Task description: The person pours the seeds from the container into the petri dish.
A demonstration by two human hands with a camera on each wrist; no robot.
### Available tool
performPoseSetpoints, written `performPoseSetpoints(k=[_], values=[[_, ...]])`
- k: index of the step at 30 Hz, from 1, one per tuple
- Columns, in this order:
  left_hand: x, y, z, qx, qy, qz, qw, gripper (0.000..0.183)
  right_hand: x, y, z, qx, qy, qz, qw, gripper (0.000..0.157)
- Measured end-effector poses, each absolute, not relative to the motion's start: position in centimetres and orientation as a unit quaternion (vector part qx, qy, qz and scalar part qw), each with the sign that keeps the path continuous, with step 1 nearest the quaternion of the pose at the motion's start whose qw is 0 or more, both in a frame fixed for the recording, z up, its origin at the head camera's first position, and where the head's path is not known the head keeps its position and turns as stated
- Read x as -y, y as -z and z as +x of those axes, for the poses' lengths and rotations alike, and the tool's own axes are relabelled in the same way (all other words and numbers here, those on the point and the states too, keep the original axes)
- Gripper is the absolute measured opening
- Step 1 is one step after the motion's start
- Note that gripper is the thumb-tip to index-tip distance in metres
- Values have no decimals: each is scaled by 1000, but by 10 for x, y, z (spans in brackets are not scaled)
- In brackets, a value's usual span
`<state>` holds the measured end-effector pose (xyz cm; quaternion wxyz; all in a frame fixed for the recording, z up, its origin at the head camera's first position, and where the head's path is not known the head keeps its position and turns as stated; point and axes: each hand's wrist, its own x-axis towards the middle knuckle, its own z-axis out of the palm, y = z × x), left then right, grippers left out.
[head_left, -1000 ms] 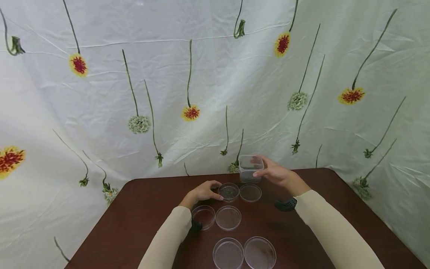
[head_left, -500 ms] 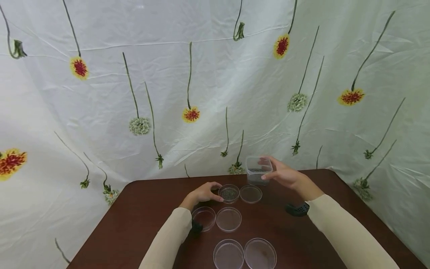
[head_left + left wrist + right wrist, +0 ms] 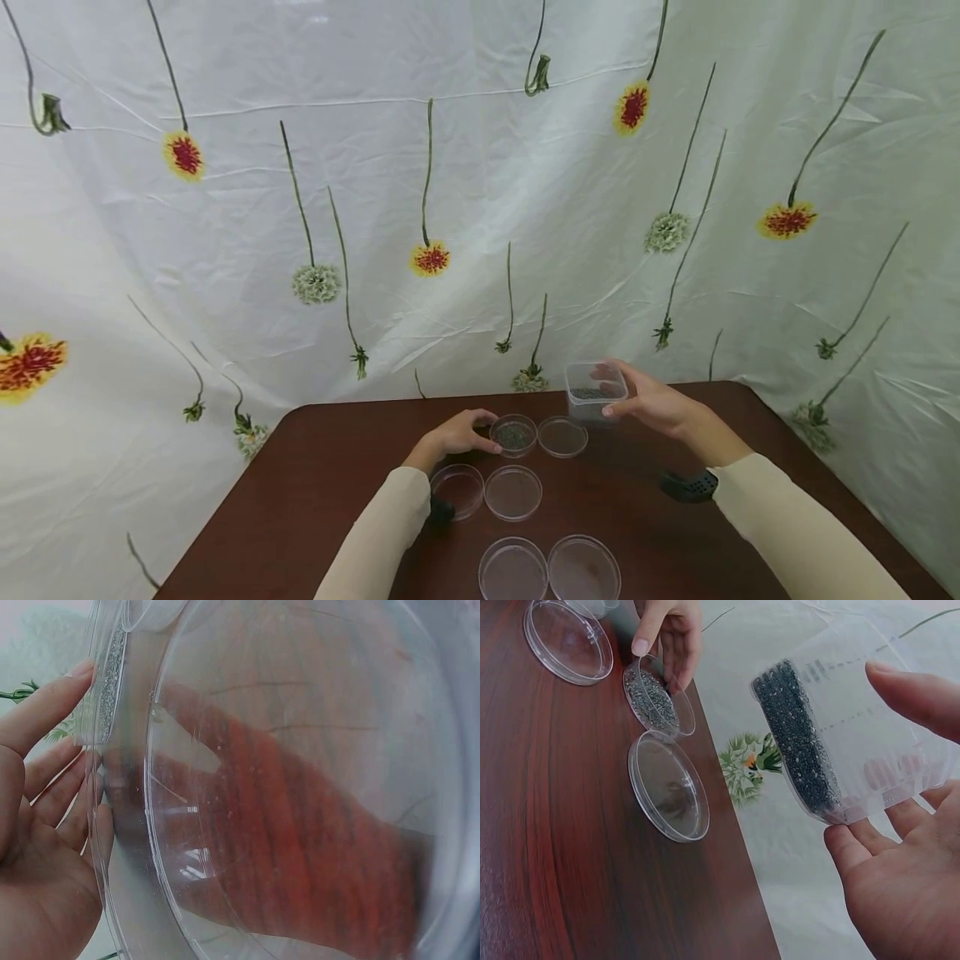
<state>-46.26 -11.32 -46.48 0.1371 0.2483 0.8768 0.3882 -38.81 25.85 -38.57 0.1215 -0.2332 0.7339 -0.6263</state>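
Note:
My left hand (image 3: 454,435) holds the rim of a clear petri dish (image 3: 651,701) at the back of the table, thumb on one side and fingers on the other. A layer of small dark grains, like seeds, covers that dish's bottom. Farther right, my right hand (image 3: 660,410) grips a clear plastic tub (image 3: 596,385) by its side, above the table's back edge. Dark seeds (image 3: 799,739) fill the bottom of the tub, which looks roughly upright in the head view. Beside the seeded dish lies another petri dish (image 3: 562,437) without seeds.
Two petri dishes, a left one (image 3: 459,492) and a right one (image 3: 513,493), lie in the middle row. Nearer me are a third (image 3: 513,571) and one beside it (image 3: 584,569). The dark wooden table (image 3: 337,467) ends at a flowered white cloth (image 3: 375,317).
My right hand has moved the tub rightward and slightly lower in view, away from above the back dishes. My left hand has stayed at the seeded petri dish.

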Motion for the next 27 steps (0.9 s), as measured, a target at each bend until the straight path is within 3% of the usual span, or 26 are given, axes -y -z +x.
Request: performPoseSetpoints(k=[27], values=[[112, 463, -460, -876, -391, 249, 135, 62, -320, 395, -346, -781, 564, -239, 120, 87]])
